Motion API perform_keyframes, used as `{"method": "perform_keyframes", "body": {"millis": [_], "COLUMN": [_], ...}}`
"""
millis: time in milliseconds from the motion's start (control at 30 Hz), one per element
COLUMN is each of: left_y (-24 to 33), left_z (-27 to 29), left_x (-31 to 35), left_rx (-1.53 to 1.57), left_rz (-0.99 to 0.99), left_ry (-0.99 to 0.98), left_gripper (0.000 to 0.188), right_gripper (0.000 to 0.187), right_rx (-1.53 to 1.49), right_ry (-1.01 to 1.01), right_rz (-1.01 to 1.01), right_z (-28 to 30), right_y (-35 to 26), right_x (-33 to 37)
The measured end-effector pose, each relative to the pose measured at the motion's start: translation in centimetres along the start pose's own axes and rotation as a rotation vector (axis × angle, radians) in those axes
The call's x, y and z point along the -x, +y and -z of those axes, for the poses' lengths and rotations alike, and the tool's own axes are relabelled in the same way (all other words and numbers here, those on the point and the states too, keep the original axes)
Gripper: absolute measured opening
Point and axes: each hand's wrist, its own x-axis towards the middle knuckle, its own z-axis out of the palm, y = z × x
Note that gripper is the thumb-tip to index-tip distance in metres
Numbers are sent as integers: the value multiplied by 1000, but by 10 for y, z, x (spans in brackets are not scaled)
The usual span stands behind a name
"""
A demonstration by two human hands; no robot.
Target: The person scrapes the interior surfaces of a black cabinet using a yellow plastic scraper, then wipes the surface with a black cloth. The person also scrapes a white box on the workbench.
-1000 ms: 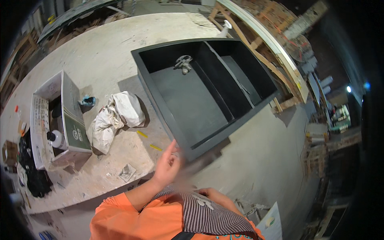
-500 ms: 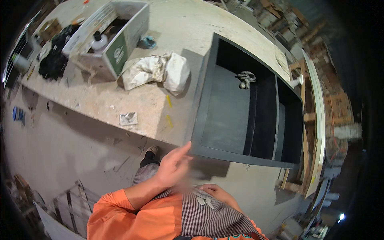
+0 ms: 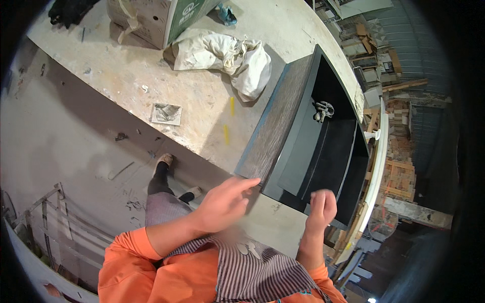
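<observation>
A dark open-fronted cabinet box (image 3: 287, 184) with inner dividers rests at the table's edge; its woodgrain side panel (image 3: 280, 113) faces left. My left hand (image 3: 222, 204) reaches to the near corner of that panel, index finger stretched out and fingertips at or touching the edge. My right hand (image 3: 322, 208) is raised in front of the cabinet's near edge with its fingers curled. Whether it touches the edge or holds anything is hidden. Inside the cabinet lies a small crumpled grey-and-white item (image 3: 323, 111), too small to make out.
On the worktable (image 3: 113, 91) lie a whitish cloth bag (image 3: 222, 55), a printed paper card (image 3: 166, 114) and yellow strips (image 3: 226, 134). A green-and-white carton (image 3: 151, 22) stands farther back. A metal rack (image 3: 50, 217) is at lower left; stacked wood (image 3: 399, 177) is at right.
My right hand has risen from my apron to the cabinet's near edge. My left fingers have come to the panel's corner. The view has shifted, showing more of the woodgrain side.
</observation>
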Motion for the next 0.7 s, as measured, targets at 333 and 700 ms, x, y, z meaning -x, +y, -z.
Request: {"method": "perform_keyframes", "body": {"millis": [333,700], "left_y": [2,-5], "left_z": [20,22], "left_x": [-15,-41], "left_rx": [-206,-173], "left_rz": [96,46], "left_ry": [-408,-392], "left_gripper": [67,73], "right_gripper": [18,18], "right_rx": [85,173], "right_ry": [55,24], "right_rz": [-59,-99], "right_z": [-28,-28], "right_y": [24,19], "right_x": [-19,-21]}}
